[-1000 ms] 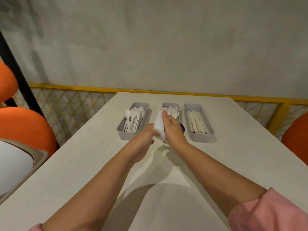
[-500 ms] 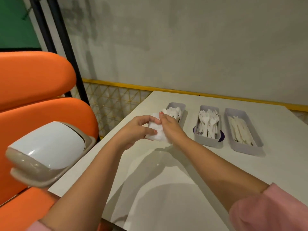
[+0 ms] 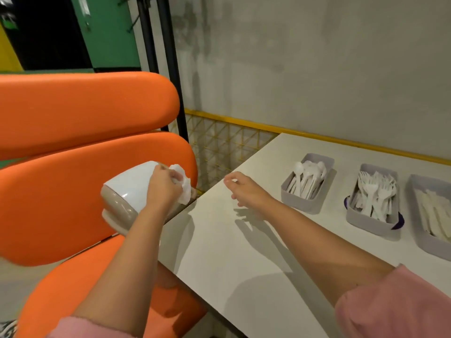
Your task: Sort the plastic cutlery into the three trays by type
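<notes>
Your left hand grips a crumpled white tissue right at the white lid of the bin, which sits on the orange seat beside the counter. Your right hand hovers over the counter w/ fingers loose, holding nothing. 3 grey trays stand in a row to its right: spoon tray w/ spoons, fork tray w/ forks, knife tray w/ knives. A purple thing pokes out from under the fork tray.
</notes>
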`<state>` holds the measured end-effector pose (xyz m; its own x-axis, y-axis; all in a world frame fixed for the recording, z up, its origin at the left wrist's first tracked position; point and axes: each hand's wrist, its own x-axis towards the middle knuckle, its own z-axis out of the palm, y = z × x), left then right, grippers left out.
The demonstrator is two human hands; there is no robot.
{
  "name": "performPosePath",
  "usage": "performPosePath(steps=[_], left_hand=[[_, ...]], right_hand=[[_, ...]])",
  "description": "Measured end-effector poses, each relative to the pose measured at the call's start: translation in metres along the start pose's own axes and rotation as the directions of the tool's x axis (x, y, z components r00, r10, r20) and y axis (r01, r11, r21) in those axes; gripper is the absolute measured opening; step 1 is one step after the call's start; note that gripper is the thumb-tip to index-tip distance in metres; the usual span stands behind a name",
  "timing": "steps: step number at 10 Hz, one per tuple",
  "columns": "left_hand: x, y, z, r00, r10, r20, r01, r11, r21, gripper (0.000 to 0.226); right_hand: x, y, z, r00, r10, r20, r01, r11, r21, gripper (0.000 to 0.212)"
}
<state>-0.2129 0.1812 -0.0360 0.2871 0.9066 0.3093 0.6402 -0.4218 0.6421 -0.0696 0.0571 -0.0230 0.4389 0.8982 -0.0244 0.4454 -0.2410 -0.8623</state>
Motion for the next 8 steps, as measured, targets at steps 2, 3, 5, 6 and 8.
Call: performPosePath(steps=[2, 3, 5, 6, 8], left_hand=[[0.002, -0.036, 0.015, 0.975, -0.178, -0.135, 0.181, 0.984, 0.009, 0.028], [0.000, -0.040, 0.022, 0.976, -0.215, -0.027, 0.217, 0.968, 0.124, 0.025], [0.008, -0.039, 0.028, 0.876, -0.407, 0.260, 0.328, 0.896, 0.298, 0.046], [0.011, -0.031, 0.024, 0.931, -0.317, 0.182, 0.262, 0.926, 0.273, 0.035], [0.023, 0.007, 0.019, 0.984, -0.158, 0.079, 0.147, 0.980, 0.133, 0.022]], right_hand=[[0.001, -0.008, 0.028, 0.996, -0.038, 0.085, 0.043, 0.998, -0.049, 0.034], [0.002, -0.008, 0.028, 0.994, -0.058, 0.088, 0.066, 0.994, -0.090, 0.033], [0.004, -0.002, 0.020, 0.993, -0.069, 0.096, 0.079, 0.992, -0.096, 0.030], [0.002, 0.001, 0.014, 0.995, -0.044, 0.094, 0.055, 0.991, -0.118, 0.029], [-0.005, 0.000, -0.008, 0.998, -0.007, 0.061, 0.015, 0.992, -0.127, 0.018]])
